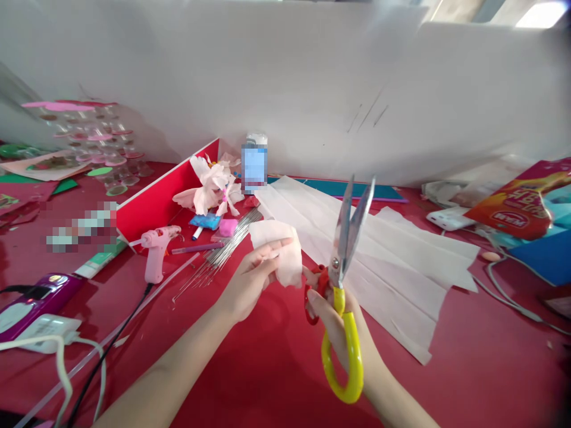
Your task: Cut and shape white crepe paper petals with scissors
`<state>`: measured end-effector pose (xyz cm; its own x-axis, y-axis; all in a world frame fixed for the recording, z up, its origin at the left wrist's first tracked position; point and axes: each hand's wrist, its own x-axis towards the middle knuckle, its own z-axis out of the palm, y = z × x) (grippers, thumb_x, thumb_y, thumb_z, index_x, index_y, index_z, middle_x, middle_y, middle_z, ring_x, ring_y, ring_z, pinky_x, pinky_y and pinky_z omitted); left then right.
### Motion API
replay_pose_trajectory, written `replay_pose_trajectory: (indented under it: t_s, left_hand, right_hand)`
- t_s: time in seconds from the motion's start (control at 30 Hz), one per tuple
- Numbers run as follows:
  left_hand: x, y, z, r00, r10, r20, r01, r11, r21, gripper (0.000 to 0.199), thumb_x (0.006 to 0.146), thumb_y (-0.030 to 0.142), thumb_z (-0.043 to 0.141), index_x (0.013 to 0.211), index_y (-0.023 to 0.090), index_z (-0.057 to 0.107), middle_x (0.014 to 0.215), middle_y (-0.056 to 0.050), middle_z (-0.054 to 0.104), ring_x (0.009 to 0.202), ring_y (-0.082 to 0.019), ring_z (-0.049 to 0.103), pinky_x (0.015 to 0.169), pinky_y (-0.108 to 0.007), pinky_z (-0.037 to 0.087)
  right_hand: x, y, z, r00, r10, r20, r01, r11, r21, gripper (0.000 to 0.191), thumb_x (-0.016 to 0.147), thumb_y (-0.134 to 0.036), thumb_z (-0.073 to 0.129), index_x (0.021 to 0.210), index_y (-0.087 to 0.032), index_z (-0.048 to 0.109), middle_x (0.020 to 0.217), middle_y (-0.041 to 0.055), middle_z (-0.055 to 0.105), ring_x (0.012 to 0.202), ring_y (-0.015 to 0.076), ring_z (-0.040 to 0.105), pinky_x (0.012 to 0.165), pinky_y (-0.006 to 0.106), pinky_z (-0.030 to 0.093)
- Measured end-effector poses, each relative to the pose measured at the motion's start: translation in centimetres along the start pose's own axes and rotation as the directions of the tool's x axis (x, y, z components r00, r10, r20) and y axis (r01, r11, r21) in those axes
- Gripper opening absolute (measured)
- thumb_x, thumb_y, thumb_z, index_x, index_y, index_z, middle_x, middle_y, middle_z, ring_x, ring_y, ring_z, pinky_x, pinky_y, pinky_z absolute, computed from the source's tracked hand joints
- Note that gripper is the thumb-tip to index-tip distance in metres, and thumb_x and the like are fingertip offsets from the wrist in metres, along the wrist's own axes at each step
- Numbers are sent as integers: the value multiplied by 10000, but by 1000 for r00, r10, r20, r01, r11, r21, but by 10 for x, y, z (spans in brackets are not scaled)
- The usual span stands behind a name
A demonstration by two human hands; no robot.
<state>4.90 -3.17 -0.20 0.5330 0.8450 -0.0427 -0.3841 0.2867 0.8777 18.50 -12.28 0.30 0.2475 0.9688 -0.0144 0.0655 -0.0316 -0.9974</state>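
Note:
Between the thumb and fingers of my left hand [250, 282] is a small piece of pale pink paper [289, 261], held above the red table. Its upper edge is fairly straight and its lower edge looks uneven. My right hand [341, 324] grips a pair of scissors [345, 255] with one red and one yellow handle. The blades point up, slightly parted, with nothing between them, to the right of the paper piece. Behind the scissors, large creased sheets of pale paper [401, 285] lie on the table.
A pink glue gun [156, 252] stands at left near a bundle of thin wires [232, 241]. Pale paper petals [209, 184] rest by a red board [169, 196]. A phone [254, 166] leans at the wall. Cables and a red-orange packet [517, 205] are at right.

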Motion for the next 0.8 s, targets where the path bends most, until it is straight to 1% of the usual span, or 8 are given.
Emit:
replay_pose_trajectory:
  t_s: [0.13,0.27,0.37,0.5,0.57,0.63,0.73,0.8]
  left_hand:
    - [1,-2,-1,1000,-10,-12,10,999,33,416,830,279,633,1236,188,645,768,-17,658,739,-138,576,780,-261,448]
    - [1,-5,-3,999,-28,-45,35,987,158,466,804,251,630,1265,196,613,664,24,579,612,-102,493,634,-212,414]
    - [1,-7,-4,998,-31,-56,43,972,230,503,779,215,616,1281,206,594,641,39,532,552,-85,440,559,-195,376]
    - [1,-8,-4,993,-9,-119,42,961,273,548,763,176,588,1310,211,571,567,70,443,483,-63,345,496,-176,313]
    - [3,-9,-5,993,2,-118,29,965,261,549,772,192,589,1320,203,567,556,68,458,480,-66,353,492,-180,309]
    - [4,-9,-5,994,18,-105,9,968,251,484,791,228,596,1273,184,616,588,41,526,511,-78,398,508,-190,329]
    - [5,-9,-5,991,46,-128,-16,973,229,347,794,258,627,1113,162,723,644,4,584,584,-96,447,551,-203,364]
    - [4,-9,-5,988,68,-139,-40,979,199,318,783,265,666,1079,173,740,641,8,578,609,-101,462,585,-210,385]
  right_hand:
    - [0,-4,2,1000,-2,0,2,1000,-23,158,830,-359,547,852,-215,485,569,-69,407,509,117,369,515,260,347]
    - [-1,-2,1,999,35,-14,-35,998,-54,151,851,-351,537,824,-220,469,597,-63,421,528,112,380,515,249,350]
    - [-4,1,0,999,52,3,-52,998,-41,161,854,-360,551,850,-225,465,612,-65,433,536,111,390,524,247,360]
    - [-4,5,-1,996,82,31,-82,997,-10,171,854,-364,565,888,-230,465,613,-68,424,545,117,396,535,256,366]
    - [-2,8,0,995,88,47,-89,996,4,177,865,-366,551,829,-228,446,604,-66,408,554,123,407,546,265,369]
    - [1,11,2,996,74,50,-76,997,22,198,872,-370,534,787,-225,429,618,-57,412,578,130,431,571,276,376]
    - [7,14,1,999,49,1,-49,999,17,175,857,-363,527,791,-217,456,678,-34,452,600,133,426,596,292,364]
    - [10,15,-2,999,37,-23,-37,999,-10,190,840,-372,533,775,-216,447,695,-29,442,597,132,386,586,297,334]
